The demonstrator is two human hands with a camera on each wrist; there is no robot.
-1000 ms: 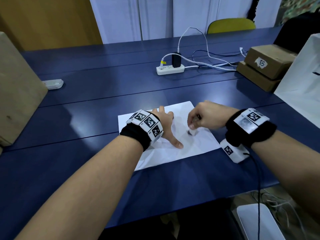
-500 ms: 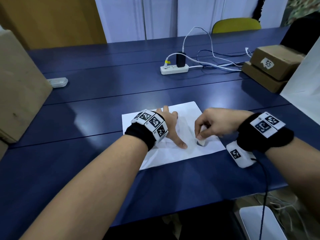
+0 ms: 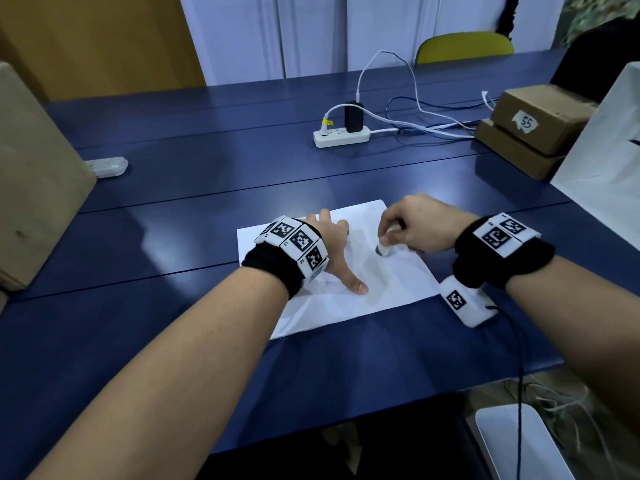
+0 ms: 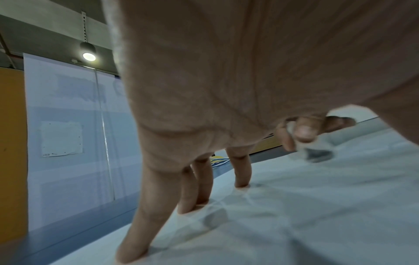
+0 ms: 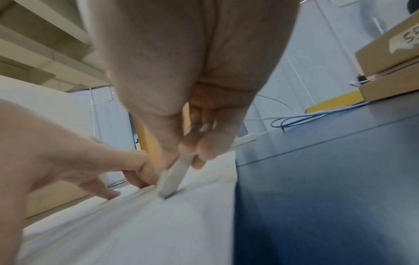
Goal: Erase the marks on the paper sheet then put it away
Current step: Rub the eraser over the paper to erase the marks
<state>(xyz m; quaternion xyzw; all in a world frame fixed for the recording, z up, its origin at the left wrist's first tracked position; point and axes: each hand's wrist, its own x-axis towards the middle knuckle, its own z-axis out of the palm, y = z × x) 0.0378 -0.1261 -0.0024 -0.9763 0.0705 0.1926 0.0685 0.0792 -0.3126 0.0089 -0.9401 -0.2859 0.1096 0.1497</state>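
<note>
My forearms are bare, with a black wristband (image 3: 277, 271) on the left and another black band (image 3: 502, 268) on the right, each ringed by white blocks printed with black square markers. A thin black cable (image 3: 517, 375) trails from my right wrist unit.

Bare blue tabletop (image 3: 207, 237) stretches left of the paper sheet (image 3: 346, 306) to a large cardboard box (image 3: 34, 188) at the left edge, with a small white device (image 3: 107, 167) beside it. Beyond the sheet, open surface runs to a power strip (image 3: 341, 136) and loose cables (image 3: 433, 123). Right, stacked cardboard boxes (image 3: 533, 129) and a white bag (image 3: 609, 150) block the way. Both hands sit on the sheet
</note>
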